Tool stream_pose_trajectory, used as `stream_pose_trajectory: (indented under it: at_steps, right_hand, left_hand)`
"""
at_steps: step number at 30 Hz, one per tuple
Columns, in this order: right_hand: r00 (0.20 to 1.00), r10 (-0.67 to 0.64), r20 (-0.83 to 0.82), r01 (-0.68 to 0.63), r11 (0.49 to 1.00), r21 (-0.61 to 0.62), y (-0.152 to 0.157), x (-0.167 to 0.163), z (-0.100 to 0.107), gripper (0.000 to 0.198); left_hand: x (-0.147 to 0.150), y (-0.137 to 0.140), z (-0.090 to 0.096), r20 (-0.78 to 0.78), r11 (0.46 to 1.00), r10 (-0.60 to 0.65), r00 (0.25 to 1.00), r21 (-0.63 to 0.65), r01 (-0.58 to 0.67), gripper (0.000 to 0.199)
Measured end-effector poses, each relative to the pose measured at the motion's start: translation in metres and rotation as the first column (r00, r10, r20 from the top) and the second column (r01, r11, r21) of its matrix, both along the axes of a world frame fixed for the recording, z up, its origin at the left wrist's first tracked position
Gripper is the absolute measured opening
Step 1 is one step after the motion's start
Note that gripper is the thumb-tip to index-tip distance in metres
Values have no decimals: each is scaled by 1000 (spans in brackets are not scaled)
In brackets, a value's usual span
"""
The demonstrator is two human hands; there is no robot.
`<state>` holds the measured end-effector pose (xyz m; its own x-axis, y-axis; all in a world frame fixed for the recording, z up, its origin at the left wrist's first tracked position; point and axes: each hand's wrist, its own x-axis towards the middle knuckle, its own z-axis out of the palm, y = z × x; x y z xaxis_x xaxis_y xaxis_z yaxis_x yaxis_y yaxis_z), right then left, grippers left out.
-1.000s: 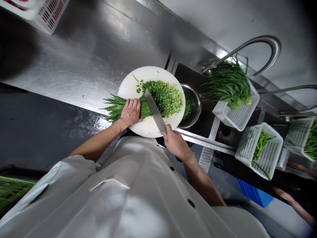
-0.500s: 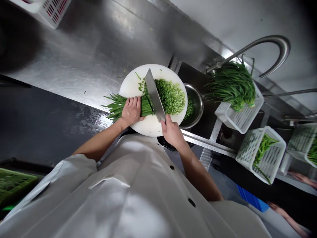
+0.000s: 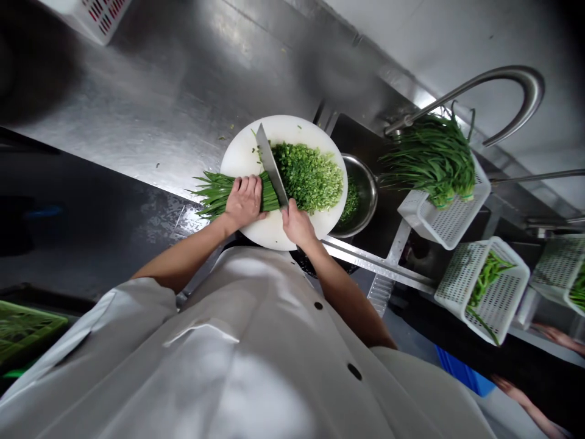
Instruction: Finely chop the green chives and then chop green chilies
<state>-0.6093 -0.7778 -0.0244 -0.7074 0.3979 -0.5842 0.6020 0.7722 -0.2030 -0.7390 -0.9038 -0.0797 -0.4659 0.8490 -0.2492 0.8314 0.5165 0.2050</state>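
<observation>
A bunch of garlic chives lies across the left side of a round white cutting board. My left hand is closed over the bunch, pressing it to the board with the thumb toward me. In my right hand is the handle of a cleaver. Its broad blade stands across the cut end of the bunch, a short way right of my left fingers. Chopped chives are heaped on the board right of the blade. A few loose bits lie beyond the blade tip.
A metal bowl with chopped greens sits partly under the board's right edge. Past it, a white basket bears more chives by the faucet. Another basket holds green peppers. A co-worker's hands show at lower right.
My right hand and the cleaver have moved left, closer to my left hand. The chopped heap reaches farther left beside the blade. My left hand has stayed nearly in place.
</observation>
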Motion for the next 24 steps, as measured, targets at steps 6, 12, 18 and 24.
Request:
stream_pose_trajectory:
  at_steps: [6,12,18,24]
  right_hand:
    - [1000,-9,-23,10,999,42,-2,32,53,43]
    - [986,9,164,-5,1000,-23,-16,55,96,32]
    - [997,15,82,-11,999,-53,-12,13,31,35]
    - [999,-5,-34,5,1000,-2,-6,7,8,44]
  left_hand:
    - [-1,-3,8,46,996,82,996,30,-83,122]
    - [-1,-7,2,44,997,71,996,-1,-71,112]
    - [2,-7,-3,32,999,40,999,13,-41,100]
    - [0,-10,5,29,998,70,997,4,-70,112]
